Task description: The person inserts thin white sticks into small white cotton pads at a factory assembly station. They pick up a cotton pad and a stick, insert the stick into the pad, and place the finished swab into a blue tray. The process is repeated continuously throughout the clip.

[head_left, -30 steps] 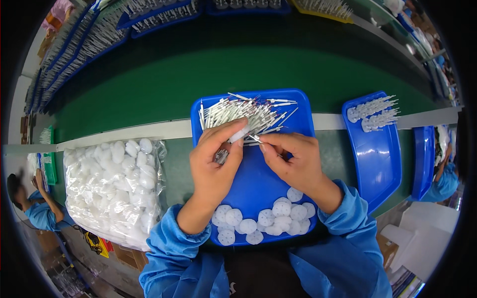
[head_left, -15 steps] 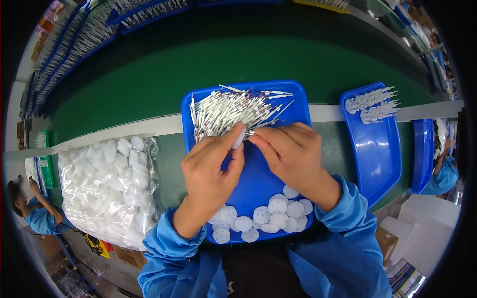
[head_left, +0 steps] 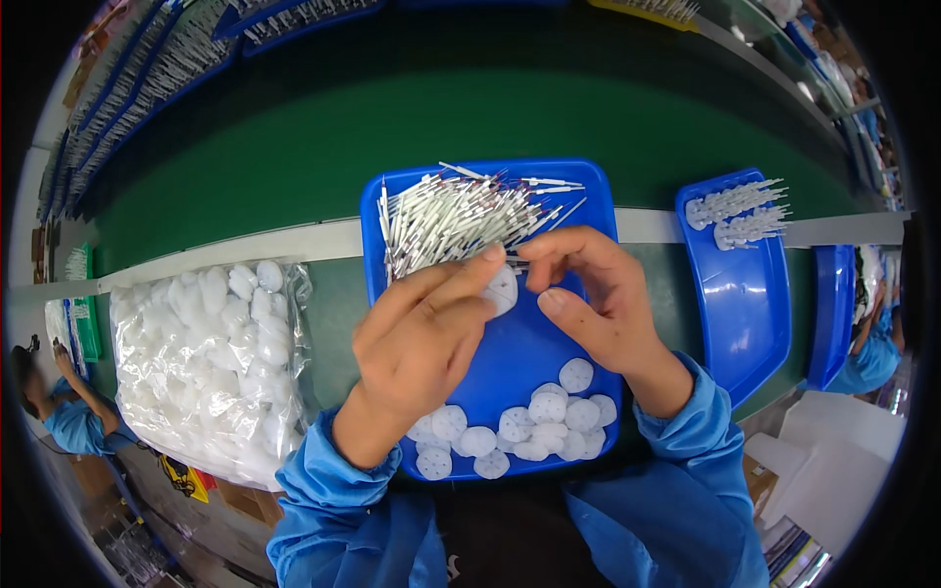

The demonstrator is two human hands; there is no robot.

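Over a blue tray [head_left: 500,372], my left hand [head_left: 417,338] pinches a white round disc with small holes [head_left: 504,292] between thumb and fingers. My right hand [head_left: 608,309] is just to the right of that disc, its thumb and index finger apart, with nothing visible between them. Behind both hands, a heap of thin white rods with dark wire-like ends [head_left: 456,220] fills the far part of the tray. Several loose perforated discs [head_left: 515,424] lie at the tray's near edge. Whether any rod sits in the held disc is hidden by my fingers.
To the left lies a clear plastic bag [head_left: 206,363] packed with white discs. A second blue tray [head_left: 740,314] on the right carries discs bristling with upright rods [head_left: 750,225]. More rod-filled trays [head_left: 147,118] stand far left. Other people [head_left: 83,412] work at both sides.
My right thumb and fingers have spread and drawn away from the disc. My left hand has turned the disc so its flat face shows more.
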